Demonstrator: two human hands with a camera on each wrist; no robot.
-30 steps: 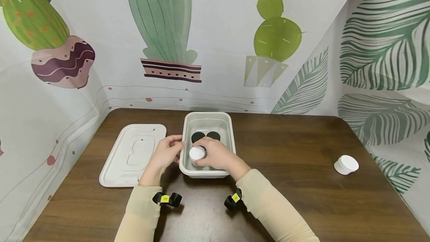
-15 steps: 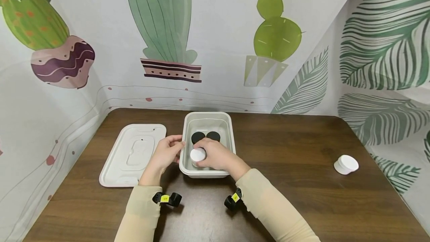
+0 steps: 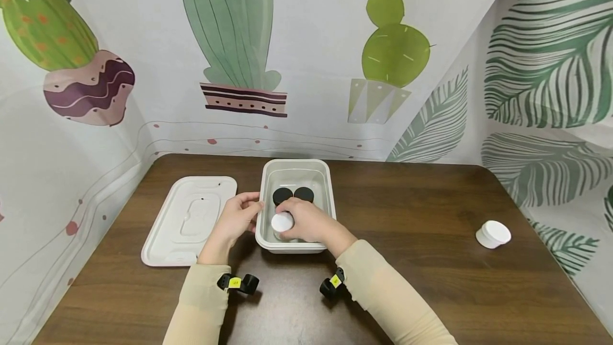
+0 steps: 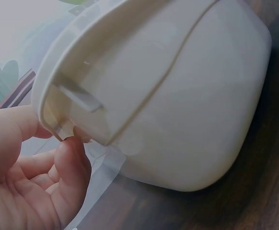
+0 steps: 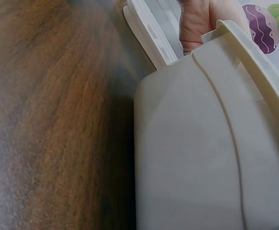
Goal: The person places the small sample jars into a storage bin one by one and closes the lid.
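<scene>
A light grey plastic storage box stands on the table in front of me. At its left side my left hand pinches the rim; the left wrist view has the fingers curled in under that edge. My right hand reaches inside the box, thumb and fingers round a small jar with a white lid, near the box floor. Just beyond it two black round lids lie side by side in the box. The right wrist view is mostly the box's outer wall, which hides the right hand.
To the left of the box lies its white lid, flat on the dark wooden table. Far to the right stands a small white-lidded pot. A cloth with printed cacti hangs right behind the table's back edge.
The white-lidded jar in my right hand has come slightly lower and nearer to me within the box. My left hand keeps its place on the rim.
</scene>
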